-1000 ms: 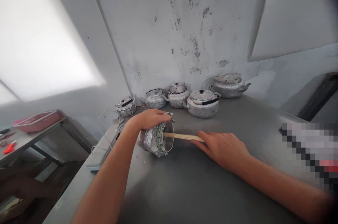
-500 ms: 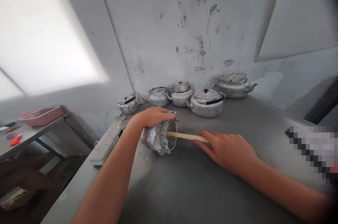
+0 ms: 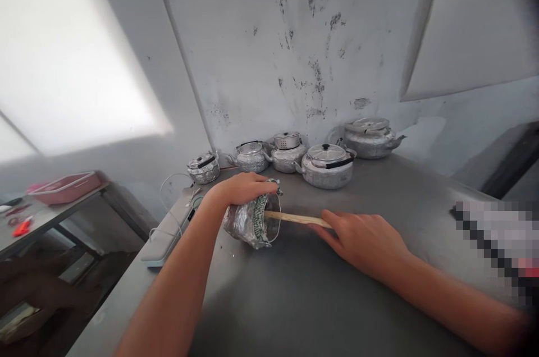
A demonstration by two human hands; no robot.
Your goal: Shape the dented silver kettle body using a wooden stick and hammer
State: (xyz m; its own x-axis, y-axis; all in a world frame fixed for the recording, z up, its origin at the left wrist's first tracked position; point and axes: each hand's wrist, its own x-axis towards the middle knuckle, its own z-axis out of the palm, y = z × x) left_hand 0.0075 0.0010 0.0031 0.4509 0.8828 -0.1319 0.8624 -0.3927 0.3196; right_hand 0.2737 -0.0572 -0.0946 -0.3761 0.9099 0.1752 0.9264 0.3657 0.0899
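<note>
two hands at work, left grip (image 3: 244,188) curled over tilted foil-wrapped pot (image 3: 248,223), right grip (image 3: 362,239) pinching wooden stick (image 3: 295,218) poked inside

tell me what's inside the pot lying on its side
A stick, held by the right hand, runs into the pot. Its tip inside is hidden; the left hand covers the pot's top.

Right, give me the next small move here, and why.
Probably ease the wooden stick deeper: its tip sits inside the mouth of the tipped kettle, the left hand steadies it from above, and the right hand grips the stick's outer end.
</note>
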